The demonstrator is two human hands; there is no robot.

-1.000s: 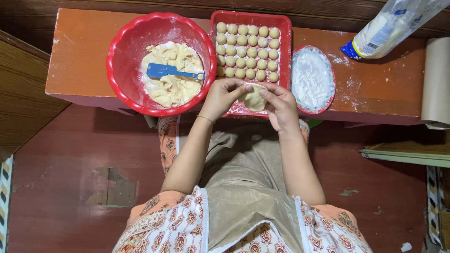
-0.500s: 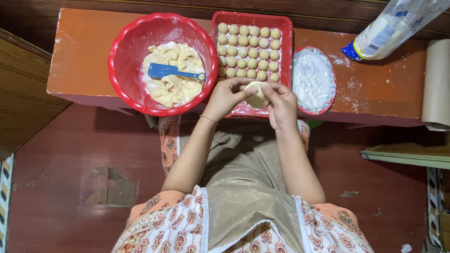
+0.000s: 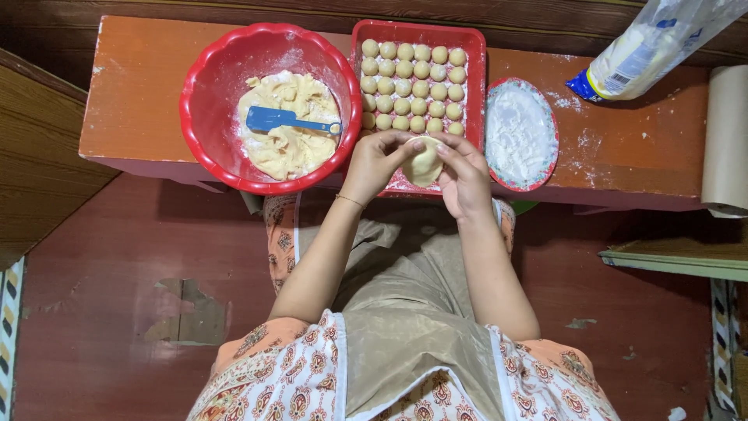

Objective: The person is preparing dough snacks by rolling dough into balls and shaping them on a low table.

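Orange bench point(image 3: 140, 101) over red floor, flour-dusted at right. Your dough disc point(image 3: 425, 162) sits pinched between both hands, above near edge of red tray point(image 3: 477, 54). Left hand point(image 3: 378, 160) and right hand point(image 3: 464, 170) both curled, fingertips gripping disc rim. Tray holds rows of dough balls point(image 3: 413, 78) (near row partly hidden by hands). Red bowl point(image 3: 210, 70) at left holds dough, blue spatula point(image 3: 280, 119). Flour plate point(image 3: 520, 132) at right, plastic bag point(image 3: 654, 43) beyond.

Plastic bag point(image 3: 654, 47) and paper roll point(image 3: 725, 140) are cut off.
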